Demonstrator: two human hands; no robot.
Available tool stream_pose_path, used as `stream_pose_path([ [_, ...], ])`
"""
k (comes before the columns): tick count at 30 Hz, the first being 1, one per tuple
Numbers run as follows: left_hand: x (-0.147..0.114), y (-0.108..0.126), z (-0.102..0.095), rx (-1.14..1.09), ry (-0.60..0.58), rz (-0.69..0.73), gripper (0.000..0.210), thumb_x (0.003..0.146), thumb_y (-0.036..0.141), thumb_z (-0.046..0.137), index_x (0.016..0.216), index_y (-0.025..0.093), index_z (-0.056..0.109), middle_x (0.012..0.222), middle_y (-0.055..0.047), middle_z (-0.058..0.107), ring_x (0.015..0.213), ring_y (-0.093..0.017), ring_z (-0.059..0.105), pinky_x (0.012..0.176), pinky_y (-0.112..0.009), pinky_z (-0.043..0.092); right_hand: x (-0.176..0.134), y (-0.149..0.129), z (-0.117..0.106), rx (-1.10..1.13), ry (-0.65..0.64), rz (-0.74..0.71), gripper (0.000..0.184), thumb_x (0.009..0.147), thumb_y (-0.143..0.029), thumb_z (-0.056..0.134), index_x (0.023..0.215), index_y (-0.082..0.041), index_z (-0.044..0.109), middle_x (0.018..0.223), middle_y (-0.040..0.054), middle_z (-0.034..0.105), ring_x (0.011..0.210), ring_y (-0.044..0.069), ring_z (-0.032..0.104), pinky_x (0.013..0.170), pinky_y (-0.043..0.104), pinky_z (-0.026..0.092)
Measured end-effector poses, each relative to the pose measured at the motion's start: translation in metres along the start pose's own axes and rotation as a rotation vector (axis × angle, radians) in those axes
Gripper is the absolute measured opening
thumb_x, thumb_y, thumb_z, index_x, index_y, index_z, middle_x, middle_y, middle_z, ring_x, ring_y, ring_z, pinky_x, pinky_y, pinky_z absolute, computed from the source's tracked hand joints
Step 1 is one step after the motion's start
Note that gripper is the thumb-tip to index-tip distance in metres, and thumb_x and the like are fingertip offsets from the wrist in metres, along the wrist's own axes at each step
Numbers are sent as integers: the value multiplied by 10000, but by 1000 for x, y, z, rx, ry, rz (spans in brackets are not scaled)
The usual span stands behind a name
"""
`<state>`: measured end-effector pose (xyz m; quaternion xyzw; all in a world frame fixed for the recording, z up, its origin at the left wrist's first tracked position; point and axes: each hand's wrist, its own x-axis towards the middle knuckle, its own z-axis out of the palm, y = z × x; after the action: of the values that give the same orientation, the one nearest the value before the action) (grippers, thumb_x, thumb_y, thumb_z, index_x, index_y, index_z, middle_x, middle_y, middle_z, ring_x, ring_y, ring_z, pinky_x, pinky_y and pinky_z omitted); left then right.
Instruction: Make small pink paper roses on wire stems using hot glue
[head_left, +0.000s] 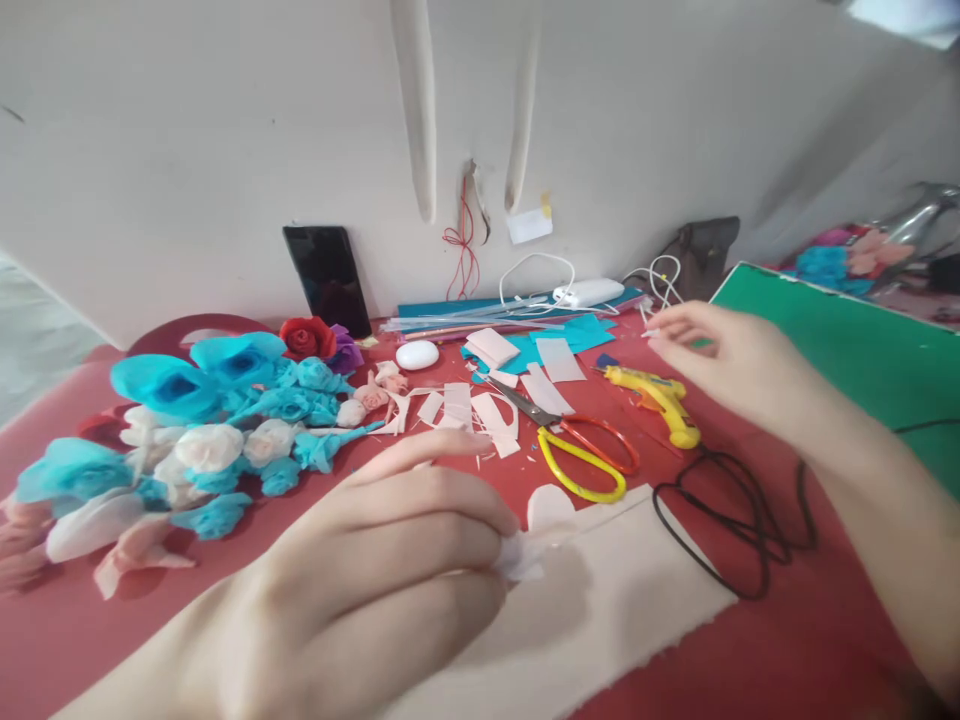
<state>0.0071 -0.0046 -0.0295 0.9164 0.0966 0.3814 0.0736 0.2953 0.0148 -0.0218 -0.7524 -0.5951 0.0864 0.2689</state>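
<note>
Small white paper-like piece (pixel 521 557), over the pale sheet (pixel 600 640): likely light, soft, easily crushed; best taken lightly by its gathered end. Left hand (pixel 390 555): fingertips closed on it. Right hand (pixel 742 360), near yellow glue gun (pixel 664 405): pinching a whitish scrap (pixel 651 334), too small to identify.

Whitish piece (pixel 523 556), yellow glue gun (pixel 664 398), yellow-and-orange scissors handles (pixel 555 436), red tabletop (pixel 817 640).

Flowers (pixel 210 450) lie left of the left hand (pixel 390 560), scissors (pixel 546 415) and a glue gun (pixel 664 397) between it and the right hand (pixel 739 360), a board (pixel 847 365) right of the latter.
</note>
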Motion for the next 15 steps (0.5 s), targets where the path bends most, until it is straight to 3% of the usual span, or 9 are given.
stream_pose_path([
  [2, -2, -6, -1, -35, -9, 36, 360, 912, 54, 332, 778, 162, 649, 809, 29, 711, 810, -54, 625, 1065, -188, 330, 10, 34, 7, -111, -15, 159, 293, 873, -298, 534, 1108, -122, 520, 1136, 90, 511, 1018, 207, 514, 873, 421, 437],
  [7, -7, -13, 3, -26, 69, 64, 207, 827, 14, 500, 781, 151, 647, 761, -8, 704, 822, -102, 619, 982, -283, 448, 15, 98, 30, -102, -236, 372, 277, 894, -324, 502, 1104, -146, 535, 1106, 71, 532, 955, 184, 545, 813, 362, 481],
  [11, -6, -14, 0, 7, 59, 54, 197, 808, -8, 515, 789, 148, 634, 753, -21, 703, 836, -119, 618, 946, -344, 472, 14, 111, 38, 76, -192, 436, 301, 892, -318, 508, 1130, -133, 514, 1103, 80, 529, 949, 183, 548, 802, 370, 486],
  [15, 1, -17, -12, 125, 75, 107, 172, 775, -31, 554, 743, 118, 634, 689, -27, 700, 774, -121, 636, 924, -354, 488, 8, 100, 32, 346, -104, 317, 310, 897, -330, 500, 1134, -131, 507, 1076, 78, 537, 911, 170, 559, 771, 351, 495],
])
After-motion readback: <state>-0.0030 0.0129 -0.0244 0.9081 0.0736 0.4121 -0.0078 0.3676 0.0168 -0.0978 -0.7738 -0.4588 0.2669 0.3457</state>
